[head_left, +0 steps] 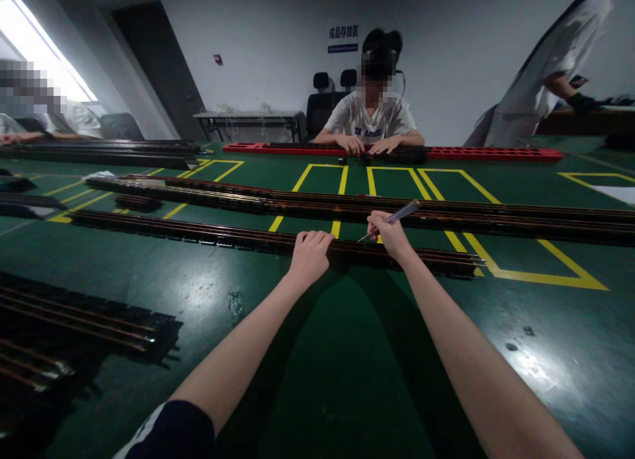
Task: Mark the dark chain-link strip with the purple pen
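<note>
A long black rail with copper-coloured strips [238,237] lies across the green table in front of me. My left hand [312,250] is closed over the rail near its middle, fingers bent over the far edge. In my right hand [387,234] is a screwdriver [405,211] with a pale, see-through handle, held slanted. Its thin shaft points down and left, and the tip meets the rail just right of my left hand. Whether it sits in a screw is too small to tell.
Behind my rail run more long black rails [520,217]. Others [89,313] lie at the near left. Across the green table [337,366], marked with yellow tape, a person [372,118] has both hands on a red rail [496,154]. Another person [540,82] stands at the right.
</note>
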Available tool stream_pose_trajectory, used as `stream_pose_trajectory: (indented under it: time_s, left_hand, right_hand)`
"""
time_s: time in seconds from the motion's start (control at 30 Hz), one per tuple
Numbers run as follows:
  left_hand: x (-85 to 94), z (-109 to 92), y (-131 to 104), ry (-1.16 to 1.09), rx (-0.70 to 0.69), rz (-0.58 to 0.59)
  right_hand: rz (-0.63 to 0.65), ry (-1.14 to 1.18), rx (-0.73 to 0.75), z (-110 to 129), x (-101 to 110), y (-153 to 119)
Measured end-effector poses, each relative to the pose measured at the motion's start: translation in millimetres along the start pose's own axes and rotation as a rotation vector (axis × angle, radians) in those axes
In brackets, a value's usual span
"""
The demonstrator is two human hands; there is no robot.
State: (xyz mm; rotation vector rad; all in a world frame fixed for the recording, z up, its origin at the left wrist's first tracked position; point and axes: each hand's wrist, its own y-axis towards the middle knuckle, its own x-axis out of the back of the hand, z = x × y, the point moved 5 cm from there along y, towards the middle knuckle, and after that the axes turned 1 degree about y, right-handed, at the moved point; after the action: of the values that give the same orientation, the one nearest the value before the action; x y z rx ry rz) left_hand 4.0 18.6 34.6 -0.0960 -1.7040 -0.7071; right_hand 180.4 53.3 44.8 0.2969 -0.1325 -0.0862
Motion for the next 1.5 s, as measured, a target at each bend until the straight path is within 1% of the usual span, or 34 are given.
stream_pose_trajectory:
  time_s: [0.7, 0.93, 1.5]
  left_hand:
    - [0.2, -0.2, 0.0, -0.005, -0.010, -0.009]
    - [-0.7, 0.3, 0.1, 0.001, -0.002, 0.008]
    - [-0.9, 0.6, 0.1, -0.020, -0.013, -0.009]
  right_hand:
    - [0.008, -0.005, 0.007, 0.8, 0.1, -0.8]
    - [0.006, -0.003, 0.004, -0.1, 0.0, 0.1]
    - [0.001, 0.001, 0.004, -1.4, 0.3, -0.1]
